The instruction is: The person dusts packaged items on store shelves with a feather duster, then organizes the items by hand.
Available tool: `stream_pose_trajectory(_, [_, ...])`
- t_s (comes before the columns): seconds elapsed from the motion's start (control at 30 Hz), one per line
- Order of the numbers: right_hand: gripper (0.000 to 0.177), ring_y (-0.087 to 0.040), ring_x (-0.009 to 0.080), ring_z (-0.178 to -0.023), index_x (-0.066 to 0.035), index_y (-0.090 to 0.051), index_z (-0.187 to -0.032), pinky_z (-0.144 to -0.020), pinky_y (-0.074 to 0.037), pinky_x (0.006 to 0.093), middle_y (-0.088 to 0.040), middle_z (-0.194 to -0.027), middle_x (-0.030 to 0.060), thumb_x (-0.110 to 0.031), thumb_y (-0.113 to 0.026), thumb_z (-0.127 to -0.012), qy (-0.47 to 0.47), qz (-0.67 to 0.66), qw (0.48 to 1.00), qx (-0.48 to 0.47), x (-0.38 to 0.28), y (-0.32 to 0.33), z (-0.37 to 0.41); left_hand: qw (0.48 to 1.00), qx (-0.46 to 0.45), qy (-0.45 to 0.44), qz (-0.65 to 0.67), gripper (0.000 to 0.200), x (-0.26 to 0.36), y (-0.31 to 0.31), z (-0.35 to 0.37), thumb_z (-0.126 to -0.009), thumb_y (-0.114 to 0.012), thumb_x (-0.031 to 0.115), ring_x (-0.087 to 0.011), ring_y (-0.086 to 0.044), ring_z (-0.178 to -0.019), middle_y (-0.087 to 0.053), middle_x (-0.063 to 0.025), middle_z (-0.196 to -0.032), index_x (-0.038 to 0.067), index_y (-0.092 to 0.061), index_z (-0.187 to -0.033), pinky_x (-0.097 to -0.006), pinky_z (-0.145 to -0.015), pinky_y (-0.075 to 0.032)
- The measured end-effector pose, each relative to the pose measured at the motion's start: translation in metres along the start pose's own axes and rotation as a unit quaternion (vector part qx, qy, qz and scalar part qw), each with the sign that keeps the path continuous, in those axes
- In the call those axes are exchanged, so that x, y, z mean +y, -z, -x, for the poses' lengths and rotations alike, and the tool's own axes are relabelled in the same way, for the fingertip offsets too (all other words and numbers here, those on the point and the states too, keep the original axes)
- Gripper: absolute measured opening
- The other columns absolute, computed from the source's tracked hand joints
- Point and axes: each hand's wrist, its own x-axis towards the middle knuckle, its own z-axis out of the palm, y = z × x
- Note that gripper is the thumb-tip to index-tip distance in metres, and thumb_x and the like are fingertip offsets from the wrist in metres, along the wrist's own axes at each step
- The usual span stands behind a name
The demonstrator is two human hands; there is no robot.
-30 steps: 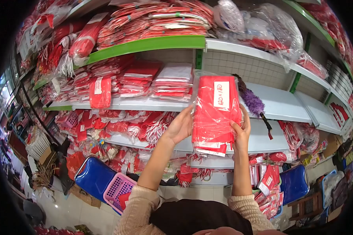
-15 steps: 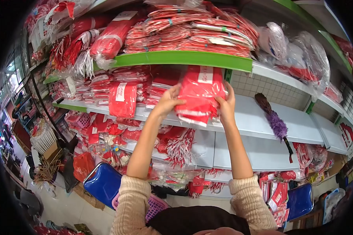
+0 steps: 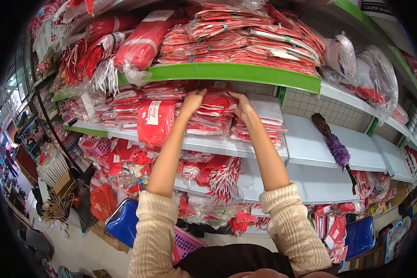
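I am reaching both arms up to the white metal shelf at the middle level, where a flat red fabric packet in clear plastic wrap is lying on top of a stack of red-and-white wrapped packets, just under the green shelf edge above. My left hand is sitting at the packet's left end with its fingers curled down over the wrap, gripping it. My right hand is resting at the packet's right end with its fingers stretched out flat against the top, pressing rather than closing around it. Just beside the right hand, a second stack topped with a white wrapped bundle is standing on the same shelf. To the left of the left hand, a red packet with a white handwritten label is hanging over the shelf's front edge. Further right, well apart from both hands, a purple feather duster with a dark handle is lying slanted on the bare shelf. Below, near the floor, a blue plastic chair is standing beside a pink plastic basket.
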Motion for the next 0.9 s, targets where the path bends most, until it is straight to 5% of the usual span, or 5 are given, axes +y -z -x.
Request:
stream_pose_trajectory(0.17, [0.032, -0.056, 0.0303, -0.099, 0.002, -0.054, -0.109, -0.09, -0.043, 0.0427, -0.057, -0.11, 0.0192, -0.017, -0.056, -0.083, 0.052, 0.162, 0.983, 0.067, 0.016, 0.012, -0.021, 0.982, 0.071, -0.115, -0.131, 0.055, 0.015, 0.003, 0.057, -0.078, -0.058, 0.044, -0.0399, -0.041, -0.119, -0.048, -0.0259, -0.124, 0.003, -0.057, -0.115, -0.0427, -0.1, -0.034])
stream_pose_trajectory(0.27, [0.051, -0.045, 0.0332, -0.114, 0.004, -0.048, -0.118, -0.096, -0.034, 0.0424, -0.049, -0.121, 0.0236, -0.023, -0.063, -0.077, 0.238, 0.398, 0.862, 0.204, 0.027, -0.005, 0.014, 0.963, 0.147, -0.183, -0.133, 0.049, 0.009, -0.01, 0.1, -0.079, -0.061, 0.034, -0.0417, -0.033, -0.124, -0.041, -0.0232, -0.131, 0.004, -0.055, -0.117, -0.0462, -0.102, -0.03])
stream_pose_trajectory(0.4, [0.042, -0.041, 0.0365, -0.119, -0.004, -0.049, -0.119, -0.1, -0.031, 0.0408, -0.043, -0.127, 0.0246, -0.018, -0.06, -0.081, 0.477, 0.54, 0.672, 0.169, 0.033, -0.025, 0.106, 0.954, 0.152, -0.23, -0.122, 0.043, 0.023, -0.006, 0.17, -0.079, -0.062, 0.028, -0.0399, -0.03, -0.126, -0.04, -0.0193, -0.13, 0.007, -0.054, -0.115, -0.0479, -0.103, -0.026])
stream_pose_trajectory(0.63, [0.027, -0.051, 0.0214, -0.107, 0.0, -0.053, -0.11, -0.09, -0.042, 0.0319, -0.054, -0.112, 0.0113, -0.008, -0.056, -0.085, 0.259, 0.314, 0.913, -0.037, 0.153, -0.017, 0.202, 0.973, 0.126, -0.168, -0.093, 0.033, 0.001, 0.021, 0.273, -0.078, -0.061, 0.019, -0.0355, -0.038, -0.12, -0.045, -0.015, -0.124, 0.009, -0.056, -0.109, -0.0446, -0.099, -0.031])
stream_pose_trajectory(0.9, [0.025, -0.057, 0.0142, -0.086, 0.003, -0.048, -0.11, -0.079, -0.046, 0.0265, -0.059, -0.094, 0.0092, -0.005, -0.053, -0.086, -0.026, 0.239, 0.957, -0.162, 0.34, 0.011, 0.236, 0.978, 0.165, 0.032, -0.125, 0.033, -0.094, 0.044, 0.397, -0.076, -0.062, 0.013, -0.0319, -0.051, -0.106, -0.053, -0.0126, -0.114, 0.008, -0.056, -0.108, -0.0387, -0.09, -0.04])
